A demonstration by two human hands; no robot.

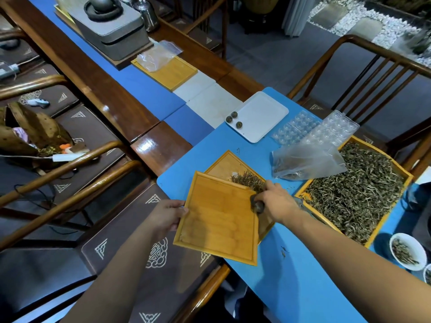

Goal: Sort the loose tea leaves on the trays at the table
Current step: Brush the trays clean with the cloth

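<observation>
Bamboo trays lay across the near end of a blue mat on the long wooden table. The left hand gripped the left edge of an empty bamboo tray, fingers curled under and thumb on the rim, holding it tilted and overlapping a second small tray beneath it. A small heap of loose tea leaves sat on that lower tray, just beyond the upper tray's far edge. The right hand was closed around a dark, rounded object at the upper tray's right edge, touching the heap; what the object was I could not tell. To the right, a large bamboo tray was filled with a thick bed of tea leaves, and a clear plastic bag lay partly over its near-left corner. Beyond stood a white tray carrying three small tea balls, beside clear plastic blister moulds. A white bowl holding a few leaves sat at the right edge.
</observation>
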